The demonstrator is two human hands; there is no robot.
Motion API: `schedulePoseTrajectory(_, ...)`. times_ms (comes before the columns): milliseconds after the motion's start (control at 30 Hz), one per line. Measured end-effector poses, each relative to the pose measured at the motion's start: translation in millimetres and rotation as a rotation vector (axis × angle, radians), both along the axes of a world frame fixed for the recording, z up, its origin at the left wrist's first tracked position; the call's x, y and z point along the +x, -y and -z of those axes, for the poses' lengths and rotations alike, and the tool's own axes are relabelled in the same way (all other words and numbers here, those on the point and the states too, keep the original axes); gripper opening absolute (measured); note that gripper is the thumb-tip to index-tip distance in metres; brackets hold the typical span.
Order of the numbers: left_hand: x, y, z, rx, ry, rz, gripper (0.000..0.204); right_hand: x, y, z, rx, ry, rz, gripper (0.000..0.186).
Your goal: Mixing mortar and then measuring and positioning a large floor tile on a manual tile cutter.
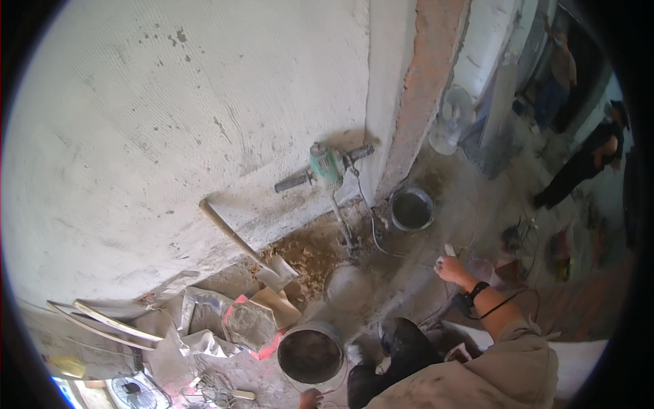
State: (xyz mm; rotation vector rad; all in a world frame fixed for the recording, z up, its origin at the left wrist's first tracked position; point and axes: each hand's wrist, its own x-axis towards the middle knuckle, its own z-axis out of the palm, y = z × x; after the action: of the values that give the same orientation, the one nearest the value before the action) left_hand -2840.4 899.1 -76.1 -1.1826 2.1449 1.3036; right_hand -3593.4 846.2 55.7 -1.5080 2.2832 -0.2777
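My right hand (451,268) reaches out over the dusty floor, with a black watch on the wrist and a thin black cord along the forearm. Its fingers are closed around a small white object (449,250). Only a bit of my left hand (310,399) shows at the lower edge, right below the rim of a metal bucket (335,335) filled with grey mortar; its fingers are hidden. My dark trouser knee (409,344) is between the two hands.
A green mixer drill (327,167) and a shovel (246,247) lean on the plastered wall. A second bucket (411,208) stands by the brick corner, near a white fan (452,119). Torn bags (238,324) and sand lie to the left. A person in black (586,160) stands far right.
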Motion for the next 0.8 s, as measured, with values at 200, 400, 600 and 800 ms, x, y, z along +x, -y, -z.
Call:
schedulePoseTrajectory(200, -247, 206, -140, 0.397, -0.246, -1.069, 0.033, -47, 178, -152, -0.382, -0.102, 0.046, 0.019)
schedulePoseTrajectory(400, -279, 292, -120, 0.201, -0.325, -0.985, 0.043, -61, 447, -101, -0.308, -0.309, -0.465, 0.010)
schedulePoseTrajectory(600, -409, 385, -186, -0.503, -0.244, -0.166, 0.034, -80, 444, -90, 0.000, -0.111, -0.600, 0.008)
schedulePoseTrajectory(800, -434, 441, -174, -0.261, -0.500, -0.795, 0.055, -51, 329, -105, 0.090, 0.194, -0.638, 0.024)
